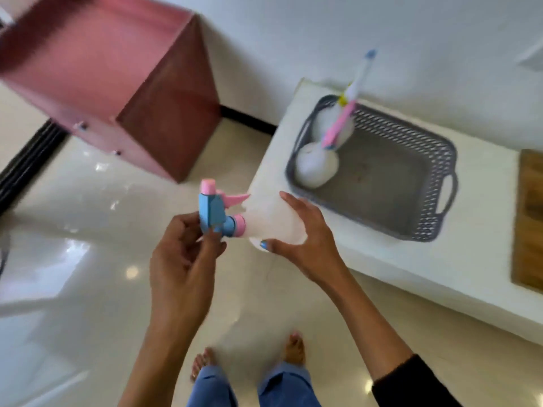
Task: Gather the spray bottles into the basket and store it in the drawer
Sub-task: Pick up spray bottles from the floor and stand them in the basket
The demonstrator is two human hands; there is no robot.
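Note:
I hold a white spray bottle [271, 221] sideways in front of me, its blue and pink trigger head pointing left. My right hand [305, 233] wraps the bottle's body. My left hand [183, 259] pinches the blue head with its fingertips. To the right, a grey perforated basket [411, 207] rests on a white table [367, 259]. Two white spray bottles [316, 168] stand in the basket's left end, their long pink and white tops blurred. A pink drawer cabinet [117, 74] with small knobs stands at the upper left.
A wooden board [529, 218] lies at the table's right edge. Glossy pale floor tiles spread below, with my bare feet [293, 348] at the bottom. A white wall with a black skirting runs behind the table and cabinet.

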